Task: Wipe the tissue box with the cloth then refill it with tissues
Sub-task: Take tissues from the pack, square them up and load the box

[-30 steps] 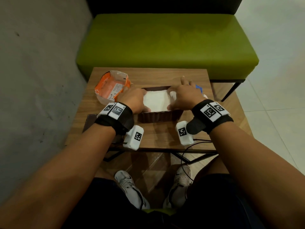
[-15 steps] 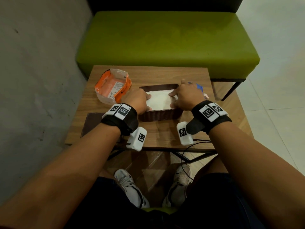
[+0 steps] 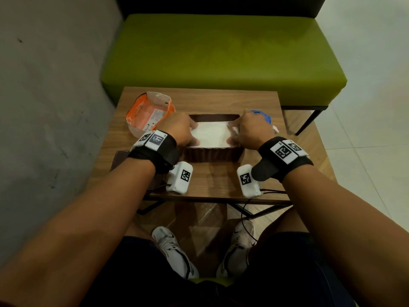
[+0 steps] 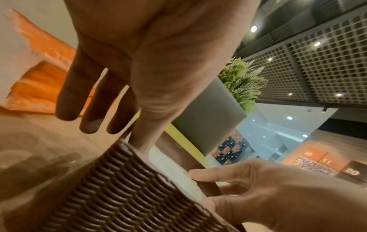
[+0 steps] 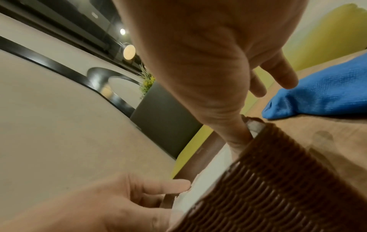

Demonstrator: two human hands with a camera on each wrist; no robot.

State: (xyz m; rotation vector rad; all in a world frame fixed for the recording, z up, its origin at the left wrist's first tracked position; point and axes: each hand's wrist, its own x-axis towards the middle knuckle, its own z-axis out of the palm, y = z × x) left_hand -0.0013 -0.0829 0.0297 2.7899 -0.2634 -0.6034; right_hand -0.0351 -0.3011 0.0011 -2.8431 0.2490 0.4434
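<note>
A brown woven tissue box [image 3: 212,154] was seen in the middle of the desk [image 3: 212,100], filled with white tissues [image 3: 211,137]. The tissues were pressed down by the left hand [image 3: 180,131] and right hand [image 3: 252,131], fingers fairly straight, one at each end.

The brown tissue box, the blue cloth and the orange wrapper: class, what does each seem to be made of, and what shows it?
Brown tissue box: a woven, rattan-like wall, perhaps moulded plastic, with a regular glossy ribbed pattern.
Blue cloth: soft woven fabric, matte, with fine weave texture and limp folds.
Orange wrapper: thin plastic film, by its crinkled, torn-open look.
</note>
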